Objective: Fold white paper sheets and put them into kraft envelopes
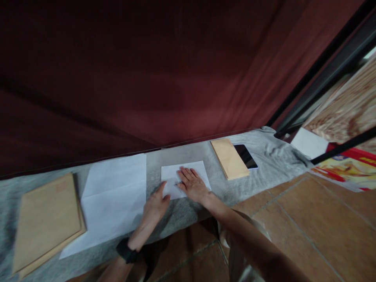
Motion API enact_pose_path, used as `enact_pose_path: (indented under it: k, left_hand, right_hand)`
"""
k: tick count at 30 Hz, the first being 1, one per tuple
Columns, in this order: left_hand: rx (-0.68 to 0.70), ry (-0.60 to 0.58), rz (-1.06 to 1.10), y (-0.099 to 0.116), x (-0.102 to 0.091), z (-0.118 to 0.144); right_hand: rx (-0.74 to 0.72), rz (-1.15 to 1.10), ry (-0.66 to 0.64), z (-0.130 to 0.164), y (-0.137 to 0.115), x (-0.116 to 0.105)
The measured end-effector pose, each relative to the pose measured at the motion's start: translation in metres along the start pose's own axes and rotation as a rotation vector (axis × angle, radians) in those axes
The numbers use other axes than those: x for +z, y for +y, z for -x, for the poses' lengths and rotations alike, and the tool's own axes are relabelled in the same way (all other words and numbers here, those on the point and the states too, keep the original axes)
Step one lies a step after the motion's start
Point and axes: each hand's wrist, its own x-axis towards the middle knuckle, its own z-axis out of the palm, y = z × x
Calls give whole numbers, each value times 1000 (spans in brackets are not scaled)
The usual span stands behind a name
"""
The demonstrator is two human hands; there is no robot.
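Observation:
A folded white sheet of paper lies on the grey cloth in front of me. My right hand rests flat on it, fingers spread, pressing it down. My left hand sits at the sheet's left lower corner, thumb touching its edge, fingers on the cloth. A black band is on my left wrist.
A larger white sheet with fold creases lies to the left, beside a stack of brown envelopes. Another brown envelope stack and a dark phone lie to the right. Dark red curtain behind; tiled floor below.

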Motion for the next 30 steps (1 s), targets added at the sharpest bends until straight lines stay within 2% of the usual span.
enact_pose_path:
  k: [6,11,15,19,25,28,30]
  left_hand:
    - [-187,-126,348,1,1,4]
    - [-249,-165,398,11,-3,8]
    - [-215,-163,393,13,-4,9]
    - [-117,-166,182,11,-3,9]
    - [82,167,-569,23,-7,15]
    - [355,223,-582,29,9,13]
    - [559,179,-502,29,29,5]
  right_hand:
    - [-43,-6,-16,-3,8,-9]
    - [-54,1,-25,-4,8,-8]
    - [3,15,-9,-5,8,-8]
    - [-17,9,-19,-8,13,-12]
    - [-10,-3,3,-9,14,-11]
    - [-21,-32,11,-10,15,-8]
    - [-18,-66,9,-12,17,-7]
